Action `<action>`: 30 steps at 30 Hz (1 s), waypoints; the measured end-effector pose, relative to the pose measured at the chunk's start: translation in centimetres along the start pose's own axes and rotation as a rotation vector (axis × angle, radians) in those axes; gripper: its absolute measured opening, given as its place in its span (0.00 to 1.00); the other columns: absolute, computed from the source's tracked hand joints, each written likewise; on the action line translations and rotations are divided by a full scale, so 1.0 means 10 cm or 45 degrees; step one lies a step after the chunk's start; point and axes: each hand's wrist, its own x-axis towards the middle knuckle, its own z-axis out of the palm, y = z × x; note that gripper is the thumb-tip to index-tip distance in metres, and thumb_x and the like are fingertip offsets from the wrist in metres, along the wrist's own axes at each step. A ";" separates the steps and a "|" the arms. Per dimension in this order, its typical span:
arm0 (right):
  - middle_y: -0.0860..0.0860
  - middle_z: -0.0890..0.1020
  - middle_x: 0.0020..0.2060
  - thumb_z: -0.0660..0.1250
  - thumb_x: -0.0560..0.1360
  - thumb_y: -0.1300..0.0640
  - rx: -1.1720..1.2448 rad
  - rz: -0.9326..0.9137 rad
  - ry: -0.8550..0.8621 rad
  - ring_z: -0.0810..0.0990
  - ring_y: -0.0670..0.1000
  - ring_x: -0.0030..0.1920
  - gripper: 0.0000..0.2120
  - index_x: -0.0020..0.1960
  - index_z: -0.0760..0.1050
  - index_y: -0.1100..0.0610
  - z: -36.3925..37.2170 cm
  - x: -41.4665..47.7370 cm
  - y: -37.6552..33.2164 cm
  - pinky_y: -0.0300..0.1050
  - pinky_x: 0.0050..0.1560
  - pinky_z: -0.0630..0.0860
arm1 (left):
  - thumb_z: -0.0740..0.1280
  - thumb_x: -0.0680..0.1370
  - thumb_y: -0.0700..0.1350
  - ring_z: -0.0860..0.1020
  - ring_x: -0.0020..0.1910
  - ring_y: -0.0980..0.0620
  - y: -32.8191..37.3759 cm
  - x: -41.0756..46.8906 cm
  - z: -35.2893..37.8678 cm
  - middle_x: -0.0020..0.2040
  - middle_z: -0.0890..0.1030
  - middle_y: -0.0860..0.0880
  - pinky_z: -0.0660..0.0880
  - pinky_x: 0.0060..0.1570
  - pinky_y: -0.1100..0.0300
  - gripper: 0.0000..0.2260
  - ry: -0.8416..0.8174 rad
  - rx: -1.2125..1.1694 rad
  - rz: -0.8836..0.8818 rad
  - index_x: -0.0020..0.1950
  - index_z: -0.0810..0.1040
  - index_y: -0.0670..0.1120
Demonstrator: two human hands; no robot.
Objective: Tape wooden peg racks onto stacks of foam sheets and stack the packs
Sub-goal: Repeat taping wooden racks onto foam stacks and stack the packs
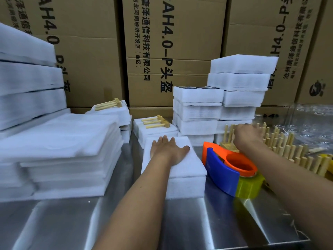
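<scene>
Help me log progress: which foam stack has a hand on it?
The nearest foam stack, beside the tape dispenser; the left hand lies flat on its top.

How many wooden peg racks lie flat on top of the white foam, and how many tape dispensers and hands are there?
Pale wooden peg racks lying flat on white foam packs: 2
Orange and blue plastic tape dispenser: 1
Bare hands, left hand and right hand: 2
Total: 5

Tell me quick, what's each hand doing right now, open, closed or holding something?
Left hand: open, flat on the foam stack.
Right hand: at the peg racks; fingers hidden, grip cannot be told.
</scene>
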 end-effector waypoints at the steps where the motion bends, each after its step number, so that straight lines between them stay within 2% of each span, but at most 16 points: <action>1: 0.60 0.79 0.55 0.59 0.75 0.66 0.089 0.013 0.013 0.77 0.60 0.56 0.14 0.58 0.76 0.61 0.00 0.00 0.01 0.51 0.56 0.74 | 0.48 0.77 0.67 0.44 0.77 0.49 0.00 0.00 0.00 0.79 0.46 0.47 0.41 0.73 0.51 0.35 0.000 0.002 -0.001 0.78 0.49 0.49; 5: 0.63 0.81 0.50 0.64 0.73 0.67 0.493 0.078 0.024 0.79 0.62 0.51 0.12 0.55 0.80 0.64 -0.02 0.01 0.04 0.52 0.51 0.79 | 0.48 0.77 0.67 0.44 0.77 0.48 0.01 0.00 -0.01 0.79 0.46 0.47 0.41 0.73 0.51 0.35 -0.004 0.008 -0.001 0.78 0.49 0.49; 12: 0.58 0.82 0.52 0.64 0.75 0.64 0.456 0.003 0.026 0.79 0.59 0.52 0.12 0.56 0.81 0.57 0.02 -0.01 0.07 0.50 0.51 0.78 | 0.47 0.77 0.67 0.44 0.77 0.48 0.01 -0.02 -0.02 0.79 0.46 0.47 0.41 0.73 0.51 0.35 -0.014 0.007 0.001 0.78 0.48 0.49; 16: 0.59 0.83 0.52 0.64 0.76 0.63 0.609 -0.061 0.179 0.80 0.61 0.51 0.12 0.58 0.81 0.58 0.04 -0.04 0.08 0.50 0.49 0.78 | 0.47 0.77 0.67 0.44 0.77 0.49 0.01 -0.02 -0.03 0.79 0.46 0.47 0.41 0.73 0.51 0.35 -0.019 0.004 -0.002 0.78 0.48 0.49; 19: 0.60 0.83 0.52 0.65 0.77 0.62 0.682 -0.136 0.266 0.80 0.61 0.53 0.12 0.59 0.80 0.60 0.03 -0.07 0.05 0.55 0.53 0.77 | 0.47 0.77 0.67 0.44 0.77 0.49 0.01 -0.03 -0.03 0.79 0.46 0.47 0.41 0.73 0.51 0.35 -0.021 0.006 0.000 0.78 0.48 0.49; 26: 0.62 0.84 0.44 0.68 0.73 0.69 0.727 -0.427 0.635 0.80 0.65 0.48 0.09 0.52 0.82 0.65 0.06 -0.15 0.04 0.56 0.54 0.71 | 0.48 0.77 0.67 0.44 0.77 0.49 0.02 -0.03 -0.03 0.79 0.46 0.47 0.41 0.73 0.51 0.35 -0.013 0.006 0.000 0.78 0.49 0.49; 30: 0.62 0.84 0.42 0.70 0.71 0.71 0.802 -0.533 0.812 0.81 0.65 0.45 0.08 0.49 0.82 0.66 0.01 -0.23 0.02 0.59 0.49 0.73 | 0.48 0.77 0.67 0.44 0.77 0.49 0.01 -0.03 -0.02 0.79 0.46 0.47 0.41 0.73 0.51 0.35 -0.012 -0.001 -0.002 0.78 0.49 0.49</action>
